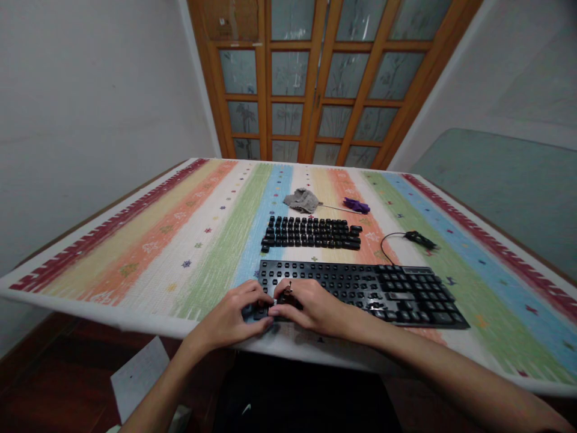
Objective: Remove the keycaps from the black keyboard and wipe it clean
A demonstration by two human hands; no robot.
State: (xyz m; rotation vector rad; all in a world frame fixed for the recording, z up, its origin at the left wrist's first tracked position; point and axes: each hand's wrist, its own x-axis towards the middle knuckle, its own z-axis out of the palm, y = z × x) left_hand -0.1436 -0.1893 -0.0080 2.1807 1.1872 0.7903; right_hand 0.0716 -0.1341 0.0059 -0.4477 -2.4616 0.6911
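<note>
So the black keyboard (376, 287) sits near the near edge of the cloth-covered table (148, 276), a bit right of that edge's middle. Its long axis runs left to right, pretty much parallel to the near edge. The back side, where the cable (386, 239) comes out, faces the far edge, and the number pad (435, 313) end points at the right edge.

Both hands are at the keyboard's left end, down by its near-left corner, so most of the board stretches off to their right. The left hand (237, 310) is closest to that left end, fingers curled in with the thumb underneath. The right hand (311, 304) comes in over the near side, thumb and fingers bunched right beside the left fingertips. There's a small pale bit between them, but honestly I can't tell if either hand is gripping anything.

Past the keyboard, toward the far edge, loose black keycaps (315, 233) are lined up in rows roughly parallel to it. Behind those there's a grey cloth (303, 200) and a purple cloth (356, 205), well apart from the hands.
</note>
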